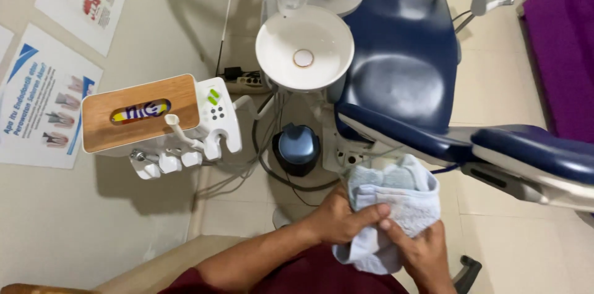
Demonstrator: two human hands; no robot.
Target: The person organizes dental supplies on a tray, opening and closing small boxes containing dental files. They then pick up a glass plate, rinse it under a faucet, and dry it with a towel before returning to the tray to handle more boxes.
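Note:
A pale blue-grey towel (396, 198) is bunched between both of my hands, low in the head view. My left hand (337, 217) grips its left side, fingers laid across the folds. My right hand (424, 251) holds it from below on the right, with the thumb pressing into the cloth. The towel hangs just in front of the dark blue dental chair (402, 65), near the edge of its seat.
A round white spittoon basin (304, 50) stands left of the chair. A white instrument unit with a wood-topped tray (141, 111) sits further left, with hoses below it. A dark foot pedal (297, 149) lies on the tiled floor. Posters hang on the left wall. A purple cloth (566, 40) is at the right.

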